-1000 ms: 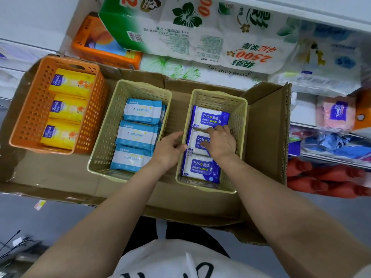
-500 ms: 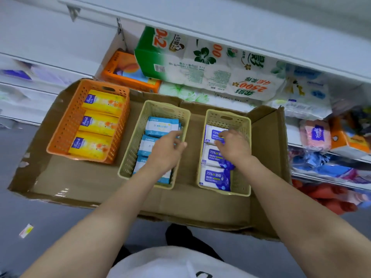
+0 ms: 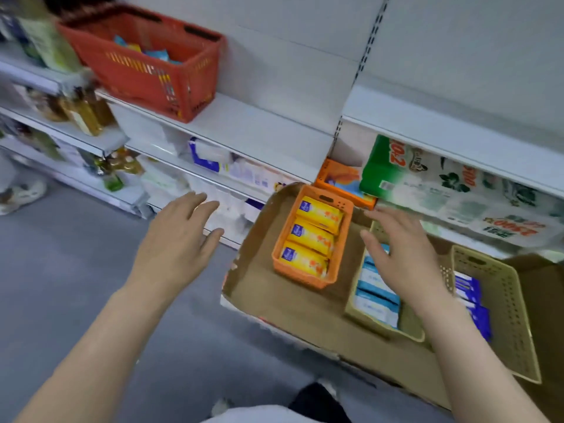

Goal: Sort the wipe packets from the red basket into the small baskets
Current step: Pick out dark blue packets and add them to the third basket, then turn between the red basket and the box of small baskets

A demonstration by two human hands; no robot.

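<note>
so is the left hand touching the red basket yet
Apart. The head view shows the left hand open and low over the floor, with white shelf edges and a wide gap between it and the red basket on the upper shelf.

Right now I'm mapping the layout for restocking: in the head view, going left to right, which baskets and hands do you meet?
Red basket → left hand → orange basket → right hand → beige basket with dark blue packets.
</note>
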